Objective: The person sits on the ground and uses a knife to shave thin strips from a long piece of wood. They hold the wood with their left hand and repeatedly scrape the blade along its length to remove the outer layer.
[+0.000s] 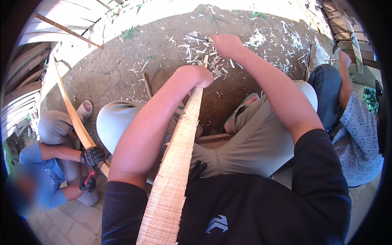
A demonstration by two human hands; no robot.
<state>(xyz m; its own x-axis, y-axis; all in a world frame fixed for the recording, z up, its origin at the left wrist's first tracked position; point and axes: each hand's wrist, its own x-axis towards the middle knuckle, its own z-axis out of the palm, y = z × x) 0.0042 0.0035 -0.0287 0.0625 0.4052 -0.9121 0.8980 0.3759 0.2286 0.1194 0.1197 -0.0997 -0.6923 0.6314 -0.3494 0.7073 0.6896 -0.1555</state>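
Observation:
A long pale wooden stave [173,171] with rough, splintered edges runs from beside my torso out between my knees. It narrows toward its far tip. My left hand [197,76] is closed around the stave near that tip, and a short piece of wood shows beyond my fist. Just beyond and to the right, my right hand [227,45] grips a knife. Its thin dark blade [196,38] points left over the shavings and looks apart from the wood. Most of the knife's handle is hidden in my fist.
Curled wood shavings [257,39] litter the dirt ground [110,61]. At left, a co-worker's gloved hand [93,156] holds another long stave [73,114]; the other glove holds a red-handled tool [89,177]. Close on my right sits another person [355,130]. A thin stick [147,85] lies ahead.

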